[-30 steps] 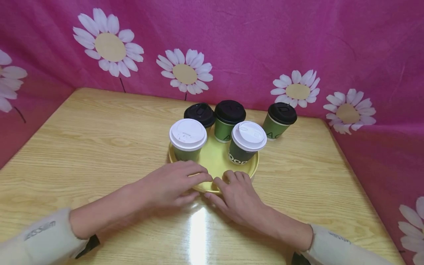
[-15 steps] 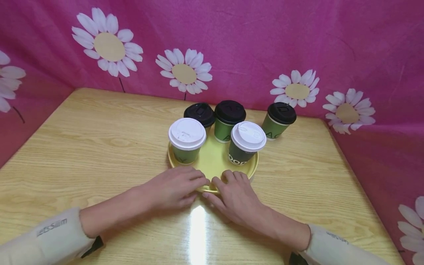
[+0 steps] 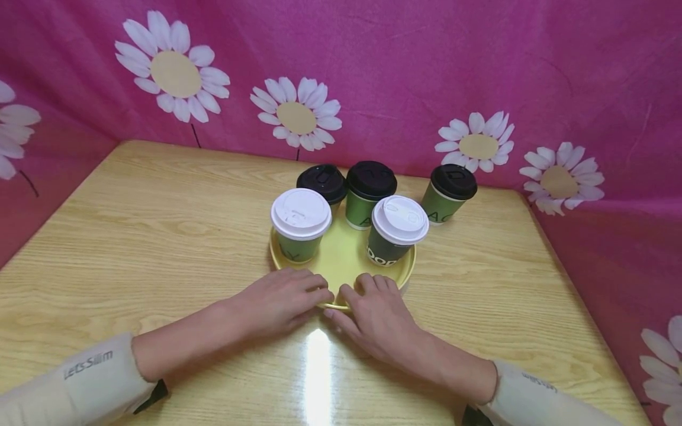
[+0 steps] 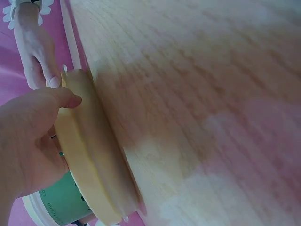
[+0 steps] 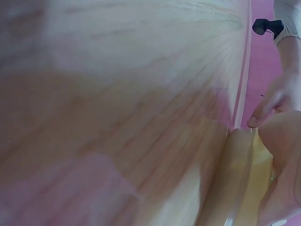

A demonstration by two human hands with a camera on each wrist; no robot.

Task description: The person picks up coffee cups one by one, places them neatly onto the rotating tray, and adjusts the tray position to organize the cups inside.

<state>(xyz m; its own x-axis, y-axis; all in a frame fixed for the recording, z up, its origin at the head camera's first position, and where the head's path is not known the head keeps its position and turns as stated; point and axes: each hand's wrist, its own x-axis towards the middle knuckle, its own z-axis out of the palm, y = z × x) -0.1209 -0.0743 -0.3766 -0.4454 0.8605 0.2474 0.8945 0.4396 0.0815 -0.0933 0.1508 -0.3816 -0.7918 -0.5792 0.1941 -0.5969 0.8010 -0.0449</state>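
Note:
A round yellow tray (image 3: 341, 260) lies on the wooden table. My left hand (image 3: 288, 299) grips its near rim, thumb on the outer wall and fingers over the inside, as the left wrist view shows. Just to the right my right hand (image 3: 380, 310) holds the same rim, fingers curled over it and thumb outside. On the tray stand a white-lidded green paper cup (image 3: 299, 248) at left and a white-lidded dark cup (image 3: 383, 247) at right. Behind them are a black-lidded green cup (image 3: 359, 210) and another black-lidded cup (image 3: 322, 182), partly hidden.
Another black-lidded green cup (image 3: 443, 204) stands on the table (image 3: 176, 231), right of the tray and behind it. A pink cloth (image 3: 383, 71) with printed daisies hangs along the back and sides of the table.
My left hand has drawn slightly down and left, away from the white-lidded green cup, settling on the rim with its thumb now hidden in the head view. The right hand and cups stay nearly still.

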